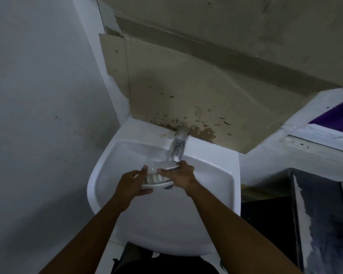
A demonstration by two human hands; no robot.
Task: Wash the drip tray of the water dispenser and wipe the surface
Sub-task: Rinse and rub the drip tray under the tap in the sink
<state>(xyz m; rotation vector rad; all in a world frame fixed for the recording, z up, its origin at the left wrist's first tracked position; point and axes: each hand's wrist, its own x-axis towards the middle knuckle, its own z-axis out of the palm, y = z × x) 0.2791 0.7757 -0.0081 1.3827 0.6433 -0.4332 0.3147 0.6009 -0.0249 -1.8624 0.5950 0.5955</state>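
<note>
White sink (216, 175): left hand (130, 182) grips the drip tray (156, 184) below the tap (178, 147) at twelve o'clock; right hand (181, 174) atop, hold unclear. Washing seemingly underway; wiping remains.

A white washbasin (216, 175) carries a chrome tap (179, 147) on its back rim, with brownish grime (163, 135) just beside the tap.

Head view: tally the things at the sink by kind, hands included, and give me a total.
Drip tray: 1
Hands: 2, left hand and right hand, both on the drip tray
Sink: 1
Tap: 1
Total: 5
</note>
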